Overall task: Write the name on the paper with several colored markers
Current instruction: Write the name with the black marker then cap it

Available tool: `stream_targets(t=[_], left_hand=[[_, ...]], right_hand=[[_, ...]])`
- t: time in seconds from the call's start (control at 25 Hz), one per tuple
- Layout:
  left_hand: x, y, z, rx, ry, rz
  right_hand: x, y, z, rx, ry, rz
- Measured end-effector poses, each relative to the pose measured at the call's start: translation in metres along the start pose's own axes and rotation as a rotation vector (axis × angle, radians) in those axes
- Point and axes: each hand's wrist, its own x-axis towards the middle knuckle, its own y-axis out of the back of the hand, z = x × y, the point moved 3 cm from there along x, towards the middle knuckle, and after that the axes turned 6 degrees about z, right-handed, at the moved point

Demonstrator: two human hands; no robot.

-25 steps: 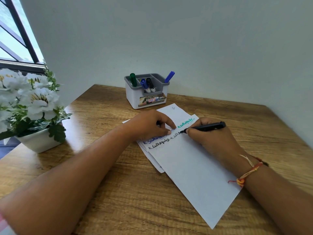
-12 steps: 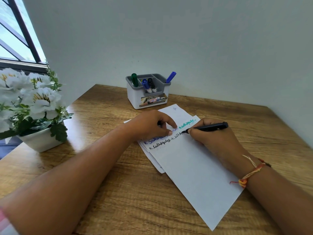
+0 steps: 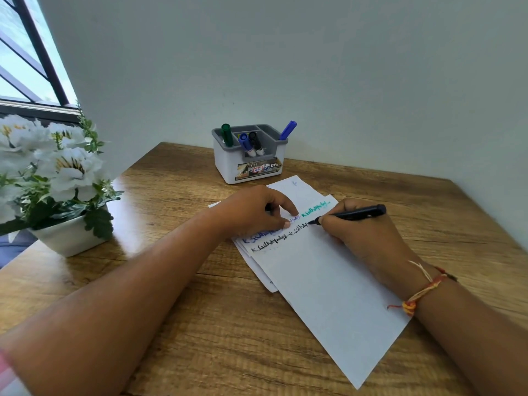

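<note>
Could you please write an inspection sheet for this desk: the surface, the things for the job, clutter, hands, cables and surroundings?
Surface: wooden table, with sheets lying near its middle.
Job's things: top paper lies on a few other sheets and carries writing in blue, teal and black. The black marker has its tip on the paper. The grey organizer holds a green marker, a blue-capped marker, a black-capped marker and a blue pen.
Clutter: white flower pot at the table's left edge.
Hands: left hand rests on the paper, fingers curled. Right hand grips the black marker.
Cables: nothing seen.
Surroundings: plain wall; window at the left.
</note>
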Motion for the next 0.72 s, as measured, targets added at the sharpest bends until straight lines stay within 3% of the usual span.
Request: stream_targets(t=[0.72], left_hand=[[0.0009,-0.0003,-0.0006,0.002,-0.011,0.004]], right_hand=[[0.0011,-0.0005,0.0008,0.050,-0.076,0.065]])
